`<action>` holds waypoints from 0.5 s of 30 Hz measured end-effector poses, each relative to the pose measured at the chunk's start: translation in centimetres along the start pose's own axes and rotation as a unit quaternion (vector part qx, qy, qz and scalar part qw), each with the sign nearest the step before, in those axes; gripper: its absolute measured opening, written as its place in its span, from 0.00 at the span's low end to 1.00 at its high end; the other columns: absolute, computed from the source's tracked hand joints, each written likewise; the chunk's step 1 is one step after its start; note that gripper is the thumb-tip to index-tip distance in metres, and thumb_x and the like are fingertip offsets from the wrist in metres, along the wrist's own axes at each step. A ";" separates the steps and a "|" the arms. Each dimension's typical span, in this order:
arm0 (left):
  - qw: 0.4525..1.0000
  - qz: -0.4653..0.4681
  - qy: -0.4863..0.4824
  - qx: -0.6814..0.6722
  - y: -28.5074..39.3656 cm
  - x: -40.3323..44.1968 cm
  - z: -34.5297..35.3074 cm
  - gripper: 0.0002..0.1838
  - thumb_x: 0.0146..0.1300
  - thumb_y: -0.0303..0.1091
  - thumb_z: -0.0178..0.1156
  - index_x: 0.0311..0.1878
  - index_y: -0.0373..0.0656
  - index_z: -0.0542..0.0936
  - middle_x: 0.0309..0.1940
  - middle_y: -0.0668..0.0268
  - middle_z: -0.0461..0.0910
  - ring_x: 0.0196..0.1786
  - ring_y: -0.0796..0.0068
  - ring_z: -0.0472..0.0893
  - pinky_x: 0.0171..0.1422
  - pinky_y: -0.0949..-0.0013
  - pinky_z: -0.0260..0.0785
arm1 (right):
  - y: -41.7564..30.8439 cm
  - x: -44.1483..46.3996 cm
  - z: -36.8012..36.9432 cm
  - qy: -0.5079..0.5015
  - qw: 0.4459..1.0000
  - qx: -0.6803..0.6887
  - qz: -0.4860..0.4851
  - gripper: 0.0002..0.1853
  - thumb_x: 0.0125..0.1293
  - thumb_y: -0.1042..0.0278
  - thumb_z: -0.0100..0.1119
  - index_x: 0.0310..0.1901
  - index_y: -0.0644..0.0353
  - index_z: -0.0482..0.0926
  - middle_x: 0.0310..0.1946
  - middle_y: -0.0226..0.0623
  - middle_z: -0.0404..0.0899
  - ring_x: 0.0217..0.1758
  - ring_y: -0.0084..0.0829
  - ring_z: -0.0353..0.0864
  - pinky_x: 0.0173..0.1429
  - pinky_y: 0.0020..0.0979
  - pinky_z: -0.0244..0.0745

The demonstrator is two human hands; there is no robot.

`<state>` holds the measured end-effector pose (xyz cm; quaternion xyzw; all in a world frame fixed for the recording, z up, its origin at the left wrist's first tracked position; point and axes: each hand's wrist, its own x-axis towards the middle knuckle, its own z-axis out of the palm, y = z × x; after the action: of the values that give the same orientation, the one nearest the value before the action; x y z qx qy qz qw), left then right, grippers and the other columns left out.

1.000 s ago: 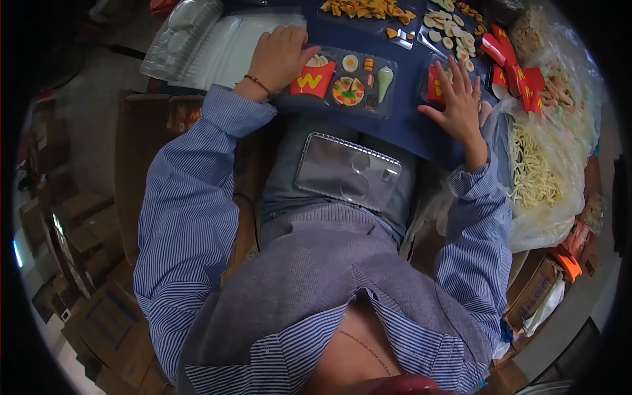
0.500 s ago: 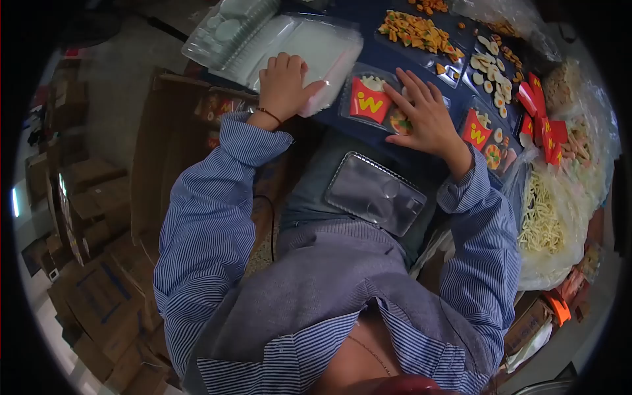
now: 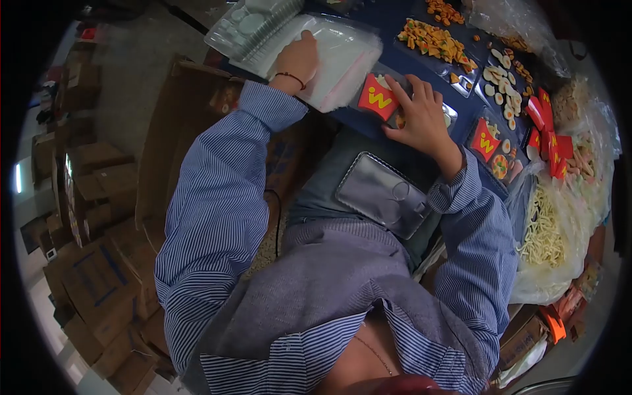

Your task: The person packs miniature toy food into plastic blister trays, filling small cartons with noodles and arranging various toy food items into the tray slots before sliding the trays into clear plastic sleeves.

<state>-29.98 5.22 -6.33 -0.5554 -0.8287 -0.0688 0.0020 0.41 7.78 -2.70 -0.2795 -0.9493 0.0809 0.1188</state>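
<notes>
My left hand (image 3: 299, 60) lies on a stack of thin clear plastic bags (image 3: 345, 56) at the table's near edge. One digit points away from me; its other fingers are mostly hidden, so its grip is unclear. My right hand (image 3: 423, 118) rests over a clear blister tray holding a red fries carton with a yellow mark (image 3: 378, 97) and other small pieces, partly covered by the hand. Its fingers are apart, with the index finger stretched towards the carton. Across my lap lies an unfilled clear blister tray (image 3: 382, 194).
Nested clear trays (image 3: 253, 23) stand far left. Orange-yellow pieces (image 3: 434, 43), white-and-yellow egg-like slices (image 3: 500, 85) and red cartons (image 3: 546, 131) lie right. Another packed tray (image 3: 494, 145) sits beside a bag of pale fries-like strips (image 3: 546, 224). An open cardboard box (image 3: 161, 145) is left.
My left hand has turned and moved further away over the bags, its fingers less spread. My right hand's fingers have bent and drawn closer together over the packed tray. The whole view has shifted slightly.
</notes>
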 end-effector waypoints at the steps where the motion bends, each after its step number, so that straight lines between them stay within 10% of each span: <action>1: 1.000 0.001 0.002 0.001 0.7 0.0 -0.4 0.15 0.71 0.41 0.54 0.45 0.36 0.71 0.32 0.54 0.84 0.36 0.49 0.84 0.40 0.55 0.76 | -0.1 -0.1 0.0 0.003 1.000 0.001 0.012 0.52 0.44 0.44 0.73 0.74 0.43 0.64 0.63 0.50 0.66 0.64 0.49 0.67 0.62 0.49 0.63; 10: 0.994 0.045 -0.037 -0.097 -1.3 -0.1 -2.1 0.30 0.56 0.54 0.60 0.48 0.34 0.78 0.32 0.49 0.85 0.39 0.44 0.85 0.46 0.49 0.78 | 0.4 -0.5 0.7 0.038 0.999 0.006 0.028 0.51 0.44 0.43 0.74 0.73 0.43 0.65 0.63 0.49 0.65 0.64 0.48 0.67 0.61 0.48 0.63; 15: 0.966 0.001 -0.141 -0.216 -3.6 0.0 -4.1 0.21 0.54 0.52 0.60 0.32 0.41 0.86 0.34 0.48 0.85 0.40 0.46 0.83 0.48 0.52 0.76 | 0.2 -0.5 0.1 0.007 0.999 0.013 0.043 0.52 0.45 0.44 0.73 0.75 0.42 0.64 0.65 0.50 0.64 0.65 0.48 0.66 0.63 0.47 0.62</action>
<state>-33.63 3.44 -2.69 -0.5479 -0.7853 -0.1675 -0.2345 0.90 7.63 -2.98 -0.3191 -0.9345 0.0958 0.1253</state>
